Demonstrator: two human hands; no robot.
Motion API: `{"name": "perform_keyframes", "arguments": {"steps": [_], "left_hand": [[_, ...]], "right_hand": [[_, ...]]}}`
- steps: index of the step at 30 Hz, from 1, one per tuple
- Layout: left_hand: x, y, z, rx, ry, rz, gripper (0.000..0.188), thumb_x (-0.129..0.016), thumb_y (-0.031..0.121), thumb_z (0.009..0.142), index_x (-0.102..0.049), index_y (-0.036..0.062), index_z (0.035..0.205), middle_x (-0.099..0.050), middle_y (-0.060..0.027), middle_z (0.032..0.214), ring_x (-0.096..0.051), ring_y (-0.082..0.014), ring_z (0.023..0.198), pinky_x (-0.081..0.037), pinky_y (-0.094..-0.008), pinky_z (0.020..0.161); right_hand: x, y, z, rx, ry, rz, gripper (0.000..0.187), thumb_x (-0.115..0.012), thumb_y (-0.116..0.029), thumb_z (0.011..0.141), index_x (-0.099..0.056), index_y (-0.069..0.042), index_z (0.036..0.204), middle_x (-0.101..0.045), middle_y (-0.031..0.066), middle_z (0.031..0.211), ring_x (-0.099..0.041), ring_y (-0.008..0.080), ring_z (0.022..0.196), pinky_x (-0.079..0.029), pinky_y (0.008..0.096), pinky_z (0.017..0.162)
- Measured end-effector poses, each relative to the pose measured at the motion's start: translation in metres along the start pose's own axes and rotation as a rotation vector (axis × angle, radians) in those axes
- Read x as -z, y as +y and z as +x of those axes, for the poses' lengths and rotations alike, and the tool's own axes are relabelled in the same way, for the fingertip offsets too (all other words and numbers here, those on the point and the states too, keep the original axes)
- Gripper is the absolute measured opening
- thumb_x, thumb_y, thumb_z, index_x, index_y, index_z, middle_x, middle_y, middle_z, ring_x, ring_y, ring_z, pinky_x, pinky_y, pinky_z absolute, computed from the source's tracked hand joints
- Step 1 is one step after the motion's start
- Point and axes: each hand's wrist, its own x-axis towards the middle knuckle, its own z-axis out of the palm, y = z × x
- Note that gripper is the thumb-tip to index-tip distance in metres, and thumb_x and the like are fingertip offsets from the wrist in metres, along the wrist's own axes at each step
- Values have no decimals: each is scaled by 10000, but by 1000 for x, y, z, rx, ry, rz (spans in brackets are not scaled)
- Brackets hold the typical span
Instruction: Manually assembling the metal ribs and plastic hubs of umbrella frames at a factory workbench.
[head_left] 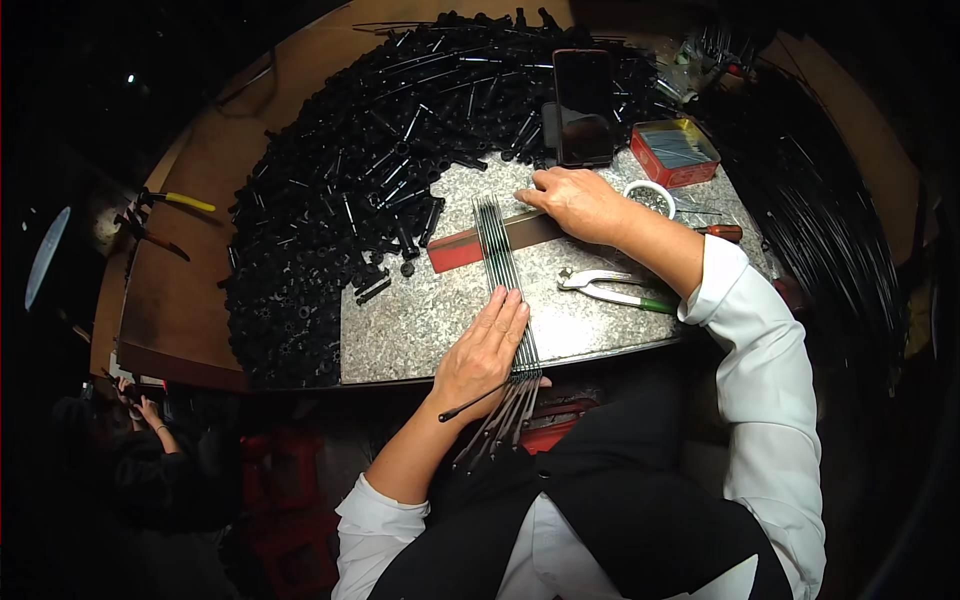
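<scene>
On a speckled stone slab (420, 320) set into a wooden bench, seen from the head camera, a row of thin dark metal rods (500, 270) lies side by side, running from the middle of the slab toward the person and out over its near edge. The left hand (482, 350) lies flat on the near part of the rods, fingers stretched out and together, pressing down rather than gripping; a single dark rod with a knobbed end sticks out leftward from under the palm. The right hand (580, 203) rests palm down on a flat bar (495, 238), red at its left end, that lies across the far part of the rods; its fingers are loosely spread and clasp nothing. Just right of the rods lie pliers (610, 287) with pale handles. Farther right stand a small white cup (648, 195), a red-handled screwdriver (722, 232) and an open red tin (675, 152). A dark phone (583, 105) stands behind the right hand, against a large heap of black tubular parts (340, 200) that covers the left and far side of the bench
</scene>
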Motion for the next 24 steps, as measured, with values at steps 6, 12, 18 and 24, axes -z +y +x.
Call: {"name": "perform_keyframes", "arguments": {"steps": [6,12,18,24], "left_hand": [[1,1,0,12,5,-59,877,-700,497,718,-451,-127,1281,-437,-277,1355,-372,-389,1320,-355,-425,1070],[2,1,1,8,13,-70,871,-711,484,712,-452,-119,1286,-443,-271,1353,-381,-377,1318,-359,-410,1069],[1,2,1,46,-51,-17,837,-696,466,734,-440,-69,1325,-384,-226,1418,-294,-443,1345,-285,-528,1083],[-7,-6,-5,25,-86,112,1063,-722,613,593,-379,-16,1379,-338,-202,1456,-242,-447,1365,-226,-579,1090]], "right_hand": [[-3,3,1,13,10,-3,264,-501,-110,841,-631,-80,1069,-590,129,915,-619,290,876,-515,400,720],[-2,4,3,48,-6,-9,297,-488,-112,854,-630,-94,1114,-574,123,913,-607,280,909,-512,382,747],[-1,10,1,-8,24,81,180,-522,-60,813,-584,-17,977,-546,133,939,-576,297,905,-498,388,780],[-1,11,2,6,-48,113,134,-501,-57,813,-563,19,904,-568,162,957,-585,325,950,-500,400,822]]}}
